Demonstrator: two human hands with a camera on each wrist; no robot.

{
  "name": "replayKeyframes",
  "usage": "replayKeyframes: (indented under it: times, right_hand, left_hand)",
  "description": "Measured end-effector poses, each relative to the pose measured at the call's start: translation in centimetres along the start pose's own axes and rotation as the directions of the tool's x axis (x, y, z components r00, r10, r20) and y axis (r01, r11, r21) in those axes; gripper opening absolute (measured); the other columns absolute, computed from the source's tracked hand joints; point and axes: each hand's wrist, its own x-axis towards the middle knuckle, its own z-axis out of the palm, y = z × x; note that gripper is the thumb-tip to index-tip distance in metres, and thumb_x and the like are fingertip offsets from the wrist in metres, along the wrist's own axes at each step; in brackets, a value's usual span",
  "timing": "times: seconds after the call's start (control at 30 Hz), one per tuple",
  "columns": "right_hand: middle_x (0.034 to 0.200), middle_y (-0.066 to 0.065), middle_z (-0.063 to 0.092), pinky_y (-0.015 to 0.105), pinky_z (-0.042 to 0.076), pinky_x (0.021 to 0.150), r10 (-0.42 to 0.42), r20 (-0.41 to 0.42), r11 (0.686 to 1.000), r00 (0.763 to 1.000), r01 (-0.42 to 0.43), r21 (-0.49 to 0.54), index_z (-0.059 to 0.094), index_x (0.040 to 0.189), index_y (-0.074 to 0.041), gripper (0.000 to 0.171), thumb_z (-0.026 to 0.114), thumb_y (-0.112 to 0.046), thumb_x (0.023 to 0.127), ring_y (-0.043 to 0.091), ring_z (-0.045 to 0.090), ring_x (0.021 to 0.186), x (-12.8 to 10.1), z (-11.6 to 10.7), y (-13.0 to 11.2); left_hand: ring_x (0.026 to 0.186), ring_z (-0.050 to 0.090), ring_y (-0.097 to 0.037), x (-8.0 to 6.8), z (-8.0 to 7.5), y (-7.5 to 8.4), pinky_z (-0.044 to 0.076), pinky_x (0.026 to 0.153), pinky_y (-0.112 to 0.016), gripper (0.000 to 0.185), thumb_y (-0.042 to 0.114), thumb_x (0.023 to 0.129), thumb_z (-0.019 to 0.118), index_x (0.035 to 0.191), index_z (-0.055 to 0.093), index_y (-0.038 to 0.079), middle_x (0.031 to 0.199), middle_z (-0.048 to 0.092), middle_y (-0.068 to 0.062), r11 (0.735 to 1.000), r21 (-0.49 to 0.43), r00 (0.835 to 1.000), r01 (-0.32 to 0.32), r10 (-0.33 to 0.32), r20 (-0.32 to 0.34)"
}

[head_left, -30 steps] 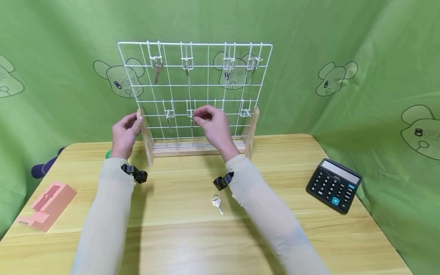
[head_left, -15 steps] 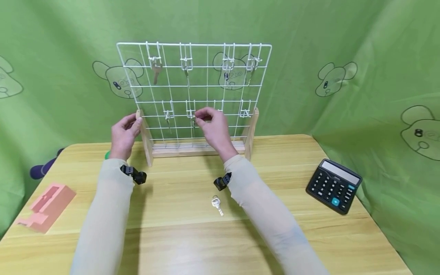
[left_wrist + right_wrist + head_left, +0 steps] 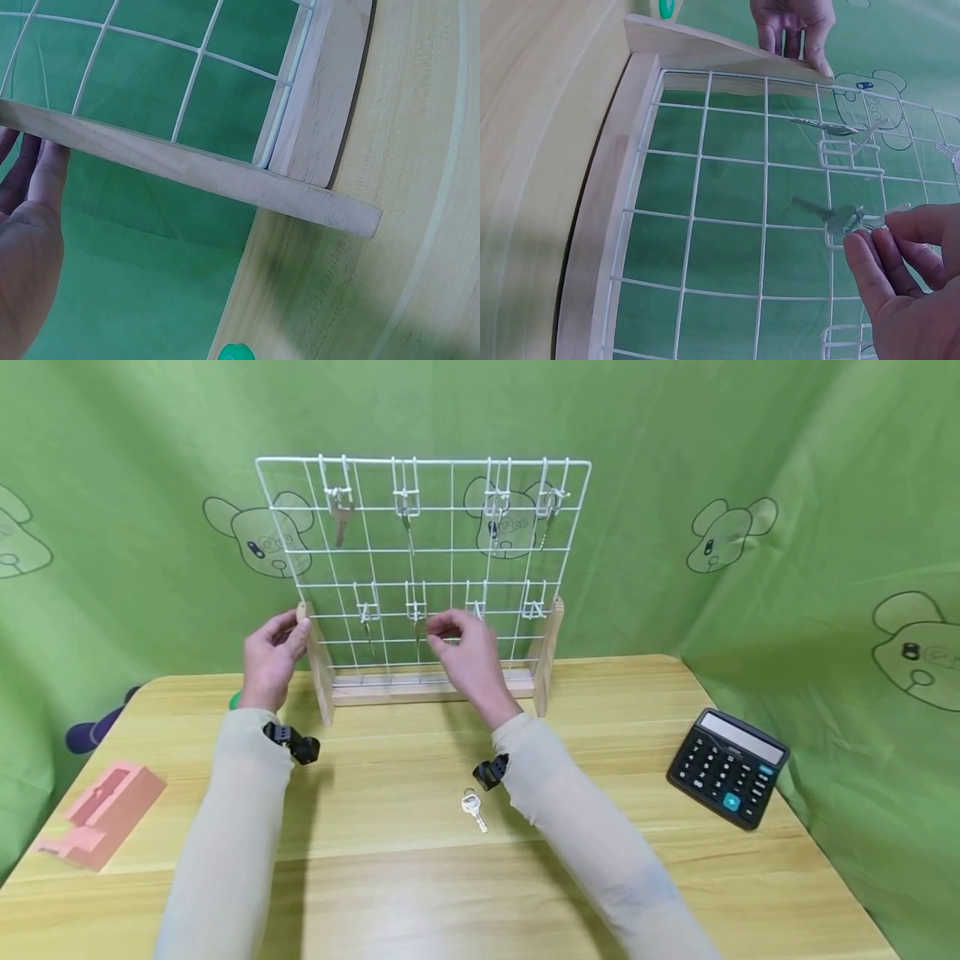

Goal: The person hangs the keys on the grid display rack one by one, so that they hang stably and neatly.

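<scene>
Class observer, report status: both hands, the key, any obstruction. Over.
Left hand steadies rack post. Right hand pinches key at hook. Nothing in the way.

A light wooden bench [image 3: 390, 893] is seen. A white wire rack [image 3: 423, 535] on a wooden base is stood upright at its far edge. A small key [image 3: 473, 807] is laid flat near the middle. A black calculator [image 3: 729, 765] is placed toward the right edge, a pink foam block [image 3: 101, 810] at the left edge, well apart from the key.
</scene>
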Motion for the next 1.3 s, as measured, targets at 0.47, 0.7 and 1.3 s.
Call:
replayKeyframes:
  times: [0.47, 0.7, 1.3]
  right_hand:
    - [0.101, -0.001, 0.066, 0.027, 0.054, 0.086, -0.028, 0.153, 1.0, 0.988, 0.029, -0.008, 0.068, 0.108, -0.008, 0.017, 0.069, -0.006, 0.091, 0.015, 0.061, 0.095, -2.1, -2.6, 0.6]
    - [0.104, 0.002, 0.064, 0.025, 0.055, 0.087, -0.069, 0.244, 0.993, 0.967, 0.09, -0.073, 0.067, 0.109, -0.004, 0.017, 0.067, -0.003, 0.092, 0.014, 0.06, 0.097, -3.0, -3.8, 0.7]
    - [0.105, 0.004, 0.066, 0.026, 0.057, 0.084, -0.116, 0.398, 0.982, 0.91, 0.164, -0.089, 0.069, 0.108, -0.004, 0.018, 0.067, 0.0, 0.091, 0.015, 0.063, 0.096, -5.7, -5.6, 1.6]
  left_hand:
    - [0.122, 0.051, -0.025, 0.1, -0.1, -0.1, 0.048, 0.099, -0.023, 0.054, 0.025, 0.092, 0.069, 0.139, 0.052, 0.004, 0.137, 0.051, -0.016, 1.0, -0.002, 1.0, 0.007, -0.007, 0.001]
    - [0.123, 0.05, -0.026, 0.1, -0.1, 0.0, 0.048, 0.101, -0.024, 0.051, 0.023, 0.093, 0.068, 0.138, 0.052, 0.004, 0.137, 0.051, -0.016, 1.0, 0.008, 1.0, -0.004, 0.004, 0.009]
    - [0.122, 0.051, -0.025, 0.2, -0.2, -0.1, 0.048, 0.101, -0.024, 0.052, 0.023, 0.093, 0.068, 0.138, 0.052, 0.003, 0.137, 0.051, -0.017, 1.0, -0.006, 1.0, -0.008, 0.008, 0.013]
